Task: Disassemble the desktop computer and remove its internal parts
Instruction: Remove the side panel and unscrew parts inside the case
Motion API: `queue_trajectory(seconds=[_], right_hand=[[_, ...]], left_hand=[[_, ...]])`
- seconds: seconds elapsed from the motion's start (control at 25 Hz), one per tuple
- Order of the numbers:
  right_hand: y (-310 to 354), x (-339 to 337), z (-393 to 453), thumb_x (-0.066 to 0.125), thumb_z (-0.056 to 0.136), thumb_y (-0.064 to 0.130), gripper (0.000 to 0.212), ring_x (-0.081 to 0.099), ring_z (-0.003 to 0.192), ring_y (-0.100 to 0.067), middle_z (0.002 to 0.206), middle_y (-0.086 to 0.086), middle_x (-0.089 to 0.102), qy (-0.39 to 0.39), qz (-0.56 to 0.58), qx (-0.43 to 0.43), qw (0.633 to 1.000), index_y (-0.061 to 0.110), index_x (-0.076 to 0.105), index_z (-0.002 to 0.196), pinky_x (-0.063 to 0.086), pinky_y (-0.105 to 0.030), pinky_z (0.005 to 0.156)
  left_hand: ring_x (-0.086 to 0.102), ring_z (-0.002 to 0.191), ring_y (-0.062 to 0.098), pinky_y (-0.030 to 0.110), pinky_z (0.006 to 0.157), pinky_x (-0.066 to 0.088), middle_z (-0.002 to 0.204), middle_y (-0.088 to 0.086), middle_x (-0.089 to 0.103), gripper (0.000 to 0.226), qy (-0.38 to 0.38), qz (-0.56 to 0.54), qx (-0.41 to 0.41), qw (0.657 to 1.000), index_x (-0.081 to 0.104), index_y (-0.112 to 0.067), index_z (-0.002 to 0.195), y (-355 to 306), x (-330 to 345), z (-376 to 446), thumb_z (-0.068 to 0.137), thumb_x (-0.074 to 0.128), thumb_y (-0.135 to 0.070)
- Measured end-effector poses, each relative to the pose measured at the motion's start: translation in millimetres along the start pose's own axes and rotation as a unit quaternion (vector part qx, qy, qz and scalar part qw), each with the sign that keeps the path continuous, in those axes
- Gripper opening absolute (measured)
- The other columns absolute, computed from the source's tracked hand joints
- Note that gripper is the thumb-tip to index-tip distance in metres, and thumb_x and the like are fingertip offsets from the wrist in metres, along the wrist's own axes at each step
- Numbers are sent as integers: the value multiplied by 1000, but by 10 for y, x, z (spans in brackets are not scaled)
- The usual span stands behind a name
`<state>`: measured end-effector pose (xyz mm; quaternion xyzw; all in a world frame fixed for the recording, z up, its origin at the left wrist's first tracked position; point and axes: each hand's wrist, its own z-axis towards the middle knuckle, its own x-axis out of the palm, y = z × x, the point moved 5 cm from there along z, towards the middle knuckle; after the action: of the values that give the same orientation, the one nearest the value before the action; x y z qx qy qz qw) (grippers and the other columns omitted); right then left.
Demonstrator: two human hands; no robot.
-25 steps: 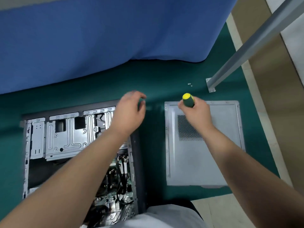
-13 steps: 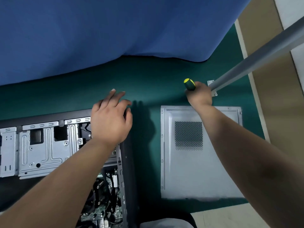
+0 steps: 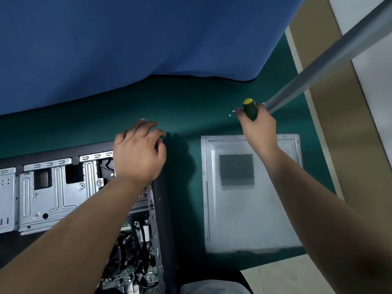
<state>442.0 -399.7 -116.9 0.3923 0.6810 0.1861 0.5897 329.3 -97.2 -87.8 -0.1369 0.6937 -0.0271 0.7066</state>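
Observation:
The opened computer case point(image 3: 53, 194) lies on its side at the lower left, its silver drive cage and circuit board exposed. My left hand point(image 3: 139, 152) rests over the case's far right corner with fingers loosely spread, holding nothing. The removed grey side panel point(image 3: 237, 219) with a mesh vent lies flat to the right. My right hand point(image 3: 257, 124) grips a screwdriver point(image 3: 250, 109) with a green handle and yellow cap, beyond the panel's far edge. Two small screws point(image 3: 231, 113) lie on the mat just left of that hand.
A green mat point(image 3: 191, 102) covers the work surface. Blue cloth point(image 3: 127, 43) hangs over its far side. A grey metal pole point(image 3: 331, 58) slants down from the upper right to a foot behind my right hand. Tan floor lies beyond the mat's right edge.
My right hand carried the screwdriver away from me, from over the panel to beyond its far edge near the loose screws. My left hand's fingers spread over the case corner and stayed there.

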Motion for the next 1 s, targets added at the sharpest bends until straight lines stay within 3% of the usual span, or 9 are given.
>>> queue_trajectory(seconds=[0.16,0.28,0.36,0.44,0.56,0.6,0.72,0.84,1.0], right_hand=[[102,-314,-680,57,89,66,37,58,93,-11,102,4,56,10,-15,-61,998,29,58,95,43,-22,80],[127,-407,-1213,51,88,76,42,59,82,-11,90,8,60,9,-112,-63,992,35,55,93,46,-30,72],[87,-346,-1558,60,84,74,37,64,75,-2,85,13,69,67,0,-15,998,41,61,101,48,-26,67],[33,-236,-1880,69,83,66,35,64,79,-2,92,19,69,125,79,-2,989,45,65,110,52,-25,71],[-112,-3,-2250,54,89,66,31,64,95,-11,104,21,68,200,93,28,975,47,69,109,50,-26,73],[-174,85,-2350,49,95,57,25,64,95,-10,107,17,69,208,81,37,974,47,70,105,47,-25,72],[-357,353,-2498,50,102,26,26,57,68,-10,99,-4,66,195,-30,21,980,40,72,106,44,-25,62],[-367,645,-2591,53,103,22,25,62,91,-21,116,-8,58,205,-149,-21,967,29,70,120,50,-29,82],[-390,922,-2644,49,104,21,36,58,112,-33,132,-12,47,224,-263,-16,938,26,60,137,54,-42,96]], left_hand=[[45,140,19,44,103,34,138,-8,63,39,32,-1,0,999,73,-33,115,2,14,-3,92,43,-44],[32,149,15,45,108,27,152,-9,51,37,68,-4,46,997,65,-38,127,11,2,-29,97,49,-51],[21,154,14,44,117,18,161,-11,39,42,86,-52,87,991,58,-40,136,42,-49,-114,97,49,-53],[18,156,15,42,124,9,165,-9,35,48,78,-134,96,983,55,-37,142,159,-168,-327,97,45,-50],[20,156,14,41,127,8,164,-7,36,48,42,-153,100,982,52,-32,146,479,-312,-804,100,43,-44],[20,156,14,40,126,8,164,-6,36,47,40,-144,109,983,50,-32,147,596,-344,-979,102,42,-44],[21,156,14,38,124,10,165,-7,35,49,57,-112,122,985,50,-32,147,869,-391,-1354,103,37,-50],[18,157,14,41,125,11,167,-10,29,53,83,-69,130,986,47,-39,149,1074,-415,-1534,102,32,-57],[-6,159,13,45,128,0,171,-19,-3,58,129,12,121,984,6,-58,158,1368,-400,-1635,101,13,-66]])
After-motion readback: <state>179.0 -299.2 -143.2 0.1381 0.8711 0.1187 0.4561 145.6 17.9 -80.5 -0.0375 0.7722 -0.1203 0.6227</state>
